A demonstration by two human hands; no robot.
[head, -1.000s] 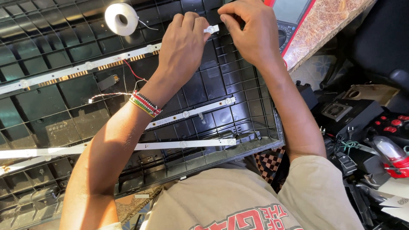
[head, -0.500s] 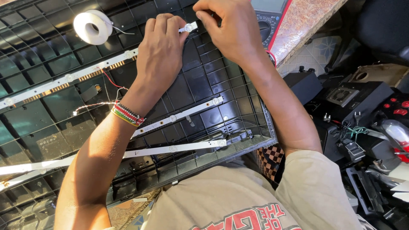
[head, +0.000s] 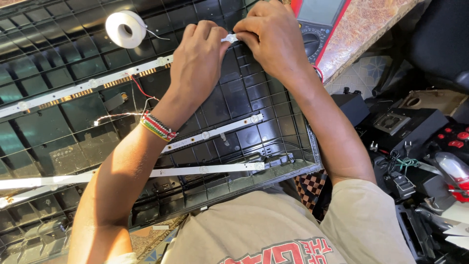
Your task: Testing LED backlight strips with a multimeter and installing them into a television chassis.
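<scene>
Across the black ribbed back panel (head: 73, 122), your view now sits slightly differently than it did a second ago: the white tape roll (head: 126, 29) appears farther left and lower in the picture, while both hands hold the same pinch. The work therefore remains at one spot, with no release. Below the grip, three white LED strips (head: 215, 132) lie along the panel; up and to the right of it sits a red-cased multimeter (head: 317, 24). Your left hand (head: 198, 68) arches over the panel, wrist bent, fingertips pressed together on a small white piece (head: 229, 38). Your right hand (head: 273, 39) meets it from the right, thumb and fingers pinching the same piece.
</scene>
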